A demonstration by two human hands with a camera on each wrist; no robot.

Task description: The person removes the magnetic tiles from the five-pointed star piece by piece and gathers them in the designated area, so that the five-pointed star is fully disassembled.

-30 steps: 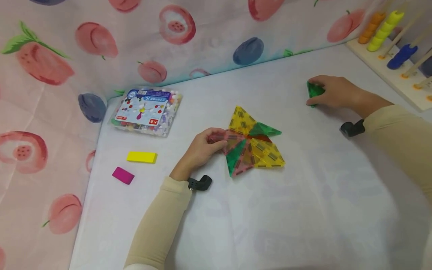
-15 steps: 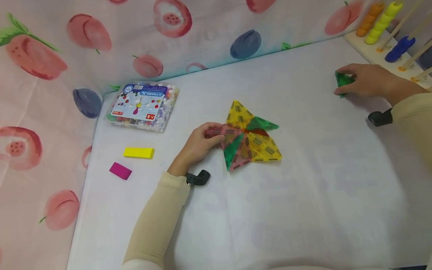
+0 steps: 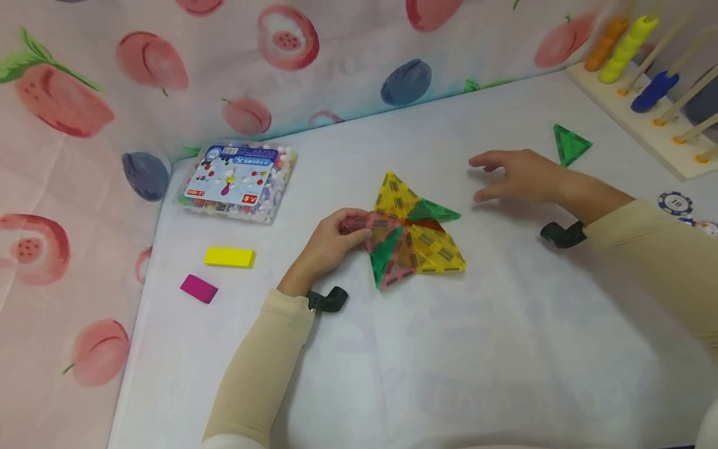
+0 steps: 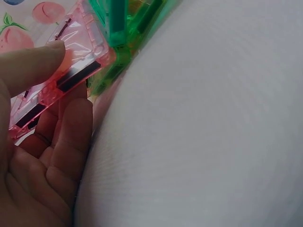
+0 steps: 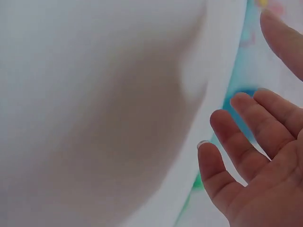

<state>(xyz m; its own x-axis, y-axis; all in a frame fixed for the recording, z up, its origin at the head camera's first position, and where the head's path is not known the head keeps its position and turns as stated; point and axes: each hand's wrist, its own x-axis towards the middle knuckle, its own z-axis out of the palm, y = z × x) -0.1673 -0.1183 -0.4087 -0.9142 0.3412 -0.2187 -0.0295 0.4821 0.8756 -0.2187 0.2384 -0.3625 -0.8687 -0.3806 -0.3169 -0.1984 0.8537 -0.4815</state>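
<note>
Fruit-print cloth backs your white table. Head view: your left grip pinches a pink tile at the left of a tile cluster; your right grip hovers to its right, and a loose green triangle lies beyond your right wrist. Left wrist view alone shows your fingers curled beneath that tile. Right wrist view alone reveals your palm, fingers parted, holding nothing.
</note>
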